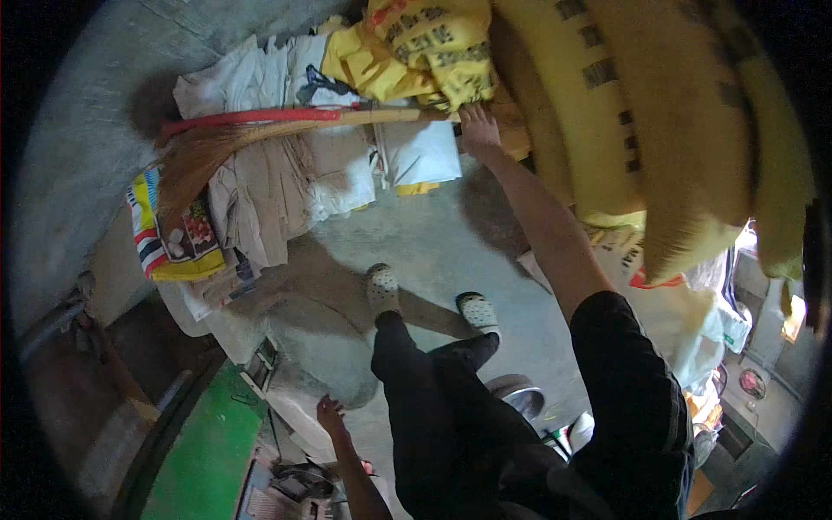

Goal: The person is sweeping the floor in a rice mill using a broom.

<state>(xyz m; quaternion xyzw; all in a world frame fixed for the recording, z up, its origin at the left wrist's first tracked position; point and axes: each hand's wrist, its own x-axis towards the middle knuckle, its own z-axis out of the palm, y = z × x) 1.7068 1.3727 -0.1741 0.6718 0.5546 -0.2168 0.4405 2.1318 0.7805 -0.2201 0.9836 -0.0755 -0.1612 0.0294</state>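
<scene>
Rough straw-like broom [221,146], glossy plastic-looking red rod [260,117], matt woven-looking yellow sacks [637,121], smooth concrete floor [416,230]

The scene is viewed from the person's head through the left of two side-by-side fisheye cameras, aimed steeply downward. The grey concrete floor [416,238] and white clogs dotted with dark holes [382,290] are seen from standing height; bulging yellow woven sacks [672,130] are taken in closer, at upper right.
</scene>
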